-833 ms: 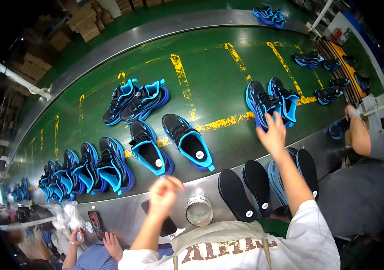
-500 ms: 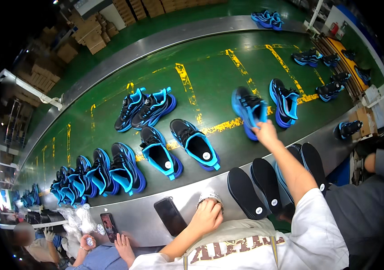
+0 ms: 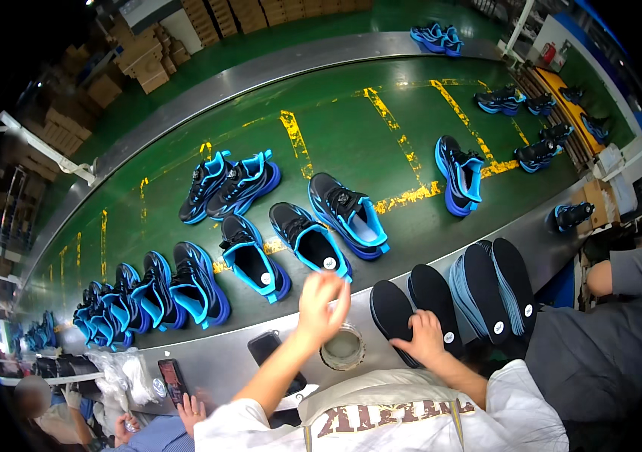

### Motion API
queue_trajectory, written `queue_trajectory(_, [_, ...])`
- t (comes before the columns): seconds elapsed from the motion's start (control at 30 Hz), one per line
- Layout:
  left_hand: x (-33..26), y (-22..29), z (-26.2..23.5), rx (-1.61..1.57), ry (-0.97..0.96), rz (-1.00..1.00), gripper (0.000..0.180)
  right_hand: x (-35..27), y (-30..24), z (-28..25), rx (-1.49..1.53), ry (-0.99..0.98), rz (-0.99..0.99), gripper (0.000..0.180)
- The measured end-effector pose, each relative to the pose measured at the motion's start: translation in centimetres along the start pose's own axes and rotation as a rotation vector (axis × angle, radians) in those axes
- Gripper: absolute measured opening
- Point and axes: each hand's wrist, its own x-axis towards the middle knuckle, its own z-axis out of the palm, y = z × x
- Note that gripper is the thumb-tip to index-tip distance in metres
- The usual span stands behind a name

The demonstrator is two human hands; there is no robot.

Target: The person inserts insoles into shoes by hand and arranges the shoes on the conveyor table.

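Note:
Near the heel of a black-and-blue sneaker (image 3: 307, 232), my left hand (image 3: 321, 305) is raised with its fingers curled in a pinch. It is slightly blurred, and anything between the fingertips is hidden. Below it stands a round open pot (image 3: 343, 346) with a ragged pale rim. My right hand (image 3: 428, 339) rests on the leftmost black insole (image 3: 390, 305), thumb and fingers apart, covering its heel end. A second insole (image 3: 432, 290) lies just beyond the fingers. Another sneaker (image 3: 347, 215) sits right of the one by my left hand, and a third sneaker (image 3: 249, 256) stands to its left.
Insole stacks (image 3: 479, 290) lie at right on the metal ledge (image 3: 208, 339). A dark phone (image 3: 266, 350) lies left of the pot. More sneakers (image 3: 200, 282) line the green belt (image 3: 253, 218); a lone one (image 3: 458, 177) stands right. Co-workers sit on both sides, one touching a phone (image 3: 172, 380).
My right hand has set a sneaker down beside the others, let go and come back to the insoles. My left hand has left the pot and moved up to a sneaker's heel.

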Motion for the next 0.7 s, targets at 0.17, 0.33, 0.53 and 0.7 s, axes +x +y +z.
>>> queue_trajectory(0.17, [8.4, -5.0, 5.6, 0.311, 0.016, -0.089, 0.054, -3.7, 0.4, 0.3, 0.041, -0.099, 0.074, 0.045])
queue_trajectory(0.33, [9.8, -9.9, 8.2, 0.616, -0.244, -0.274, 0.075, -3.2, -0.3, -6.2, 0.347, -0.016, 0.009, 0.04])
queue_trajectory(0.53, [11.7, -9.9, 8.0, 0.275, -0.202, -0.344, 0.045, 4.7, -1.0, -15.2, 0.105, 0.395, -0.279, 0.025])
queue_trajectory(0.7, [11.8, -9.9, 8.2, 0.305, -0.153, -0.422, 0.041, 12.3, -2.9, -14.6, -0.013, 0.414, -0.46, 0.01])
